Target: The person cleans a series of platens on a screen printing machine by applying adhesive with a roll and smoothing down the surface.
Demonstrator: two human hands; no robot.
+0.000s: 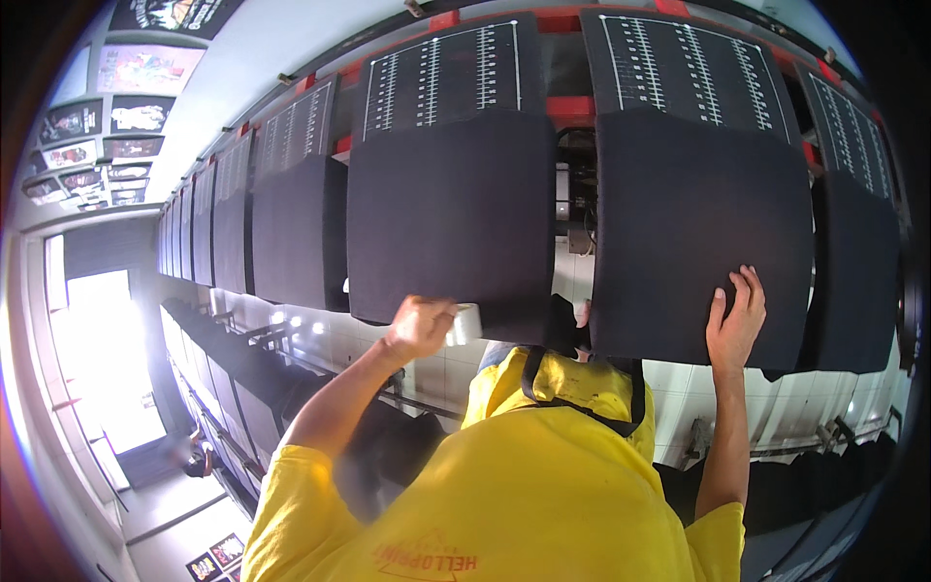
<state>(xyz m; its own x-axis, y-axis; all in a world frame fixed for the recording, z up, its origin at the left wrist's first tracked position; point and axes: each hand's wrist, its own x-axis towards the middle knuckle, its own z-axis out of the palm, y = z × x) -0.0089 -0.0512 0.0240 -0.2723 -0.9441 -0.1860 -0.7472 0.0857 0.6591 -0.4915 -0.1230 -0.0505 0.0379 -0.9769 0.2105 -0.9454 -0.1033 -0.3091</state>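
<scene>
White roll (465, 325) | in L grip (423, 325), curled | R grip (739, 315) spread on blk cloth (689, 228) | tiled flr (674, 403), bright doorway (109, 359)

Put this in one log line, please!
left hand: holding whitish roll | right hand: open, over black cloth | board: white-marked, partly covered by black cloth

A bright yellow shirt (543, 485) covers the torso, its short sleeves (296, 495) loose and creased. On the left of the shirt's chest is a reddish print (427, 558) of lettering and thin lines. A black strap (531, 373) bends across the shirt's lower front, near dark specks. Beyond the shirt's sleeves, left hand (419, 325) and right hand (737, 325) are bare.
</scene>
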